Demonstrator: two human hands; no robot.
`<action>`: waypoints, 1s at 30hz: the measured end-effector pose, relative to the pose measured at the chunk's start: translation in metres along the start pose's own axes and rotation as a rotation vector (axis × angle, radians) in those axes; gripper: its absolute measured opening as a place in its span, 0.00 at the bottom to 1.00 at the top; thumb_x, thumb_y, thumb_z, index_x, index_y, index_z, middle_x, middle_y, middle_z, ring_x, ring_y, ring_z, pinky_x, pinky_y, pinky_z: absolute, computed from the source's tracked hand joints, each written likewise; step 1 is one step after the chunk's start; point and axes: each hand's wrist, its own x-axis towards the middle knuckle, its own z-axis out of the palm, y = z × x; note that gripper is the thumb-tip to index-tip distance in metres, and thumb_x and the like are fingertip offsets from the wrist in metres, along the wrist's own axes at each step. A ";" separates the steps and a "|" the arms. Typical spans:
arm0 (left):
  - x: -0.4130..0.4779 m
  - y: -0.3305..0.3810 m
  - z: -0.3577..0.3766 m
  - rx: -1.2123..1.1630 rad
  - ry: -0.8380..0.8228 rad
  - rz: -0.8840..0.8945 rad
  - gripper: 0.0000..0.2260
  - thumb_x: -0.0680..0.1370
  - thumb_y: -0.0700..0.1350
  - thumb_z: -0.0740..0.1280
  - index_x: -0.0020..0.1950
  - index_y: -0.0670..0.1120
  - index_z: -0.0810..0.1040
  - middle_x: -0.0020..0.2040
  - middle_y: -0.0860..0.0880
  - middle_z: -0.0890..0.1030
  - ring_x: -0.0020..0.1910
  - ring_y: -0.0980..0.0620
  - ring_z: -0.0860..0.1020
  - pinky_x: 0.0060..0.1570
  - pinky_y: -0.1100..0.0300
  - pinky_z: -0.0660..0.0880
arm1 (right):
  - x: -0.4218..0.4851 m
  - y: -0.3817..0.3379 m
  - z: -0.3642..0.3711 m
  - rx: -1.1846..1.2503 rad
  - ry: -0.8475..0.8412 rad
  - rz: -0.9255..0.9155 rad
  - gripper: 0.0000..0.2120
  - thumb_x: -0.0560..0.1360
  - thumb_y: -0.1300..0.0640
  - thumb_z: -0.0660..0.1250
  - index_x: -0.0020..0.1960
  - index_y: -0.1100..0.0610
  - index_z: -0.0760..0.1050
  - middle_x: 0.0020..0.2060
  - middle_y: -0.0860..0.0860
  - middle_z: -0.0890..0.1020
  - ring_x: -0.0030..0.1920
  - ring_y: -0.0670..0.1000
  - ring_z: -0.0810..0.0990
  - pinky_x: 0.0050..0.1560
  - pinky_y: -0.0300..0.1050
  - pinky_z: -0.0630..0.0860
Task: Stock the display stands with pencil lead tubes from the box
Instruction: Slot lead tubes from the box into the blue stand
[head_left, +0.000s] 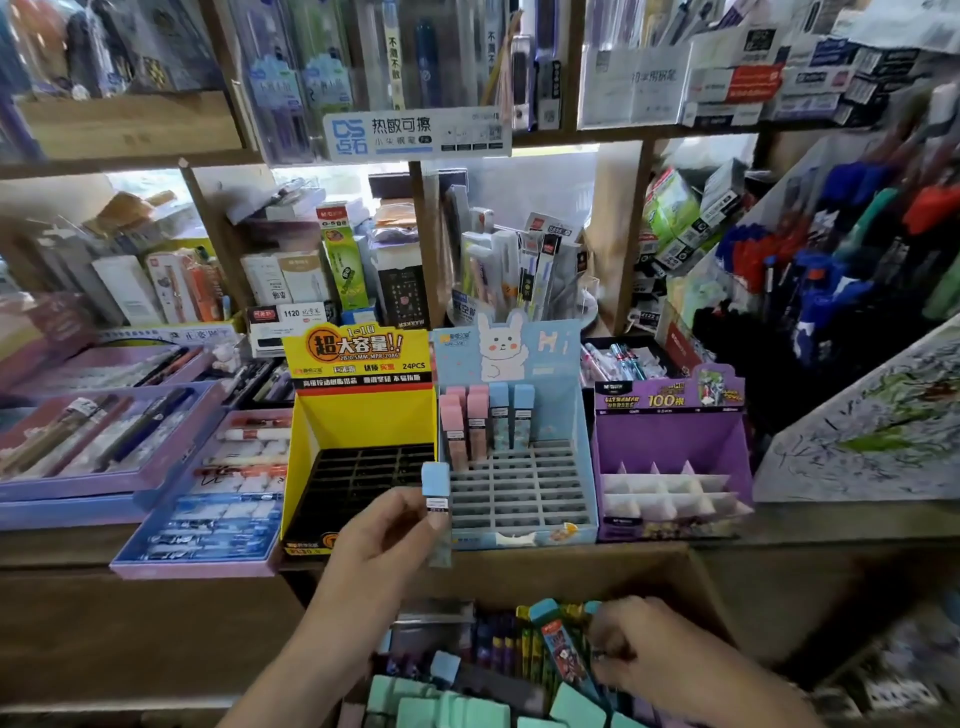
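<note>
My left hand (382, 540) pinches an upright blue-capped lead tube (436, 499) in front of the light-blue rabbit stand (519, 426). That stand holds several pink and blue tubes (485, 415) in its back rows, and its grey grid (514, 499) is otherwise bare. The yellow stand (358, 421) to its left has a black grid with nothing in it. Also with nothing in it are the white dividers of the purple stand (670, 447) on the right. My right hand (644, 649) reaches into the box (691, 577) below, fingers curled among the tubes (550, 639); what it grips is unclear.
Trays of pens (104, 436) lie left of the stands on the wooden shelf. Packed stationery fills the cubbies behind. A slanted rack of blue and red pens (831, 260) rises at the right. Teal-capped tubes (467, 706) fill the box's near side.
</note>
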 end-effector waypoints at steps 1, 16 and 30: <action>0.006 0.005 0.004 0.030 0.001 0.039 0.07 0.81 0.50 0.68 0.47 0.49 0.81 0.46 0.44 0.81 0.50 0.42 0.80 0.51 0.43 0.77 | 0.001 0.001 0.001 0.001 -0.006 0.010 0.08 0.74 0.47 0.73 0.52 0.46 0.81 0.51 0.42 0.82 0.51 0.41 0.81 0.56 0.38 0.78; 0.099 0.022 0.064 0.590 0.172 0.246 0.05 0.79 0.44 0.71 0.46 0.54 0.81 0.38 0.61 0.82 0.38 0.62 0.80 0.37 0.65 0.77 | -0.009 0.003 -0.003 0.121 -0.005 0.004 0.05 0.76 0.49 0.72 0.51 0.44 0.79 0.51 0.42 0.79 0.49 0.43 0.79 0.50 0.41 0.77; 0.126 0.007 0.073 0.693 0.184 0.217 0.02 0.81 0.42 0.68 0.49 0.46 0.80 0.46 0.45 0.82 0.48 0.42 0.80 0.43 0.46 0.82 | -0.010 0.005 -0.004 0.192 -0.007 0.016 0.04 0.76 0.49 0.71 0.49 0.45 0.77 0.48 0.43 0.79 0.49 0.45 0.79 0.53 0.45 0.78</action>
